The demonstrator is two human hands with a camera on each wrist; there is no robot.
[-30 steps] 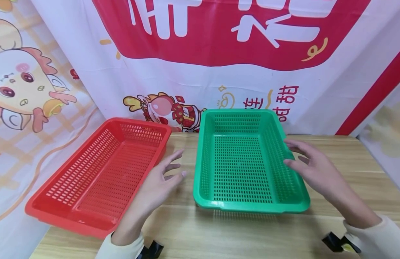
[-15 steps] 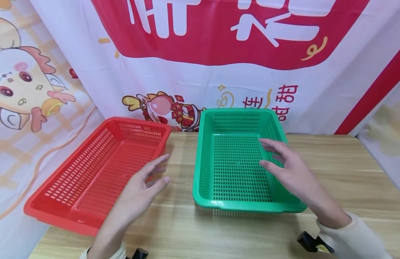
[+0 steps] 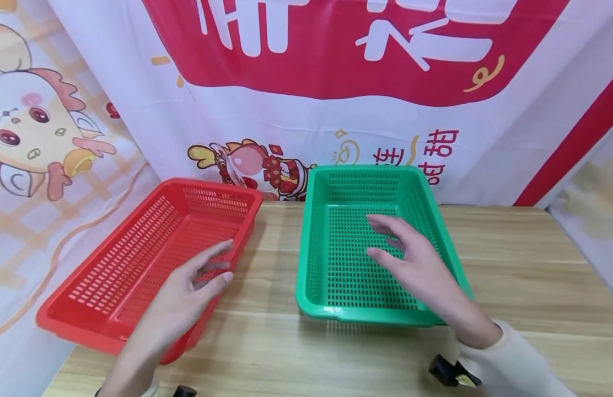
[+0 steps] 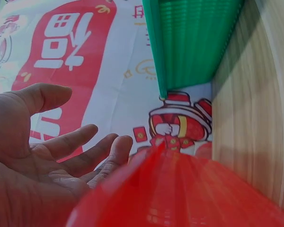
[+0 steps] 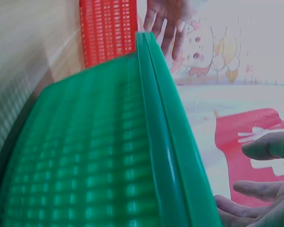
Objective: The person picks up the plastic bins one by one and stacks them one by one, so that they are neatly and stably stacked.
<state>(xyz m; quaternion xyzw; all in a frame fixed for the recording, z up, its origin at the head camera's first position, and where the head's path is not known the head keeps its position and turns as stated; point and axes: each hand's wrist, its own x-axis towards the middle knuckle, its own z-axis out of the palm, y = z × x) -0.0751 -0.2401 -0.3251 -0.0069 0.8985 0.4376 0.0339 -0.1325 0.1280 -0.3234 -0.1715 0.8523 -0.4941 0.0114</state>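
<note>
On the left of the head view stands a red plastic basket (image 3: 83, 339) with slotted sides and bottom. To its right is a green plastic basket (image 3: 366, 315) of similar build; no objects lie in either. My left hand (image 3: 179, 295), fingers loosely bent and nothing in its grasp, hovers over the red basket's right rim. Over the green basket's inside hangs my right hand (image 3: 413, 262), thumb and fingers apart, holding nothing. The left wrist view has the left palm (image 4: 52, 170) beside the red rim. In the right wrist view, right fingers (image 5: 260, 189) appear above the green rim.
Both baskets stand on a wooden table (image 3: 267, 353). A printed cloth (image 3: 267, 116) hangs right behind them, and another patterned cloth (image 3: 53, 237) borders the left side. A strip of bare wood separates the baskets.
Both hands have moved left. The left hand went from between the baskets to over the red one; the right hand went from the green basket's right rim to above its inside. The baskets stay put.
</note>
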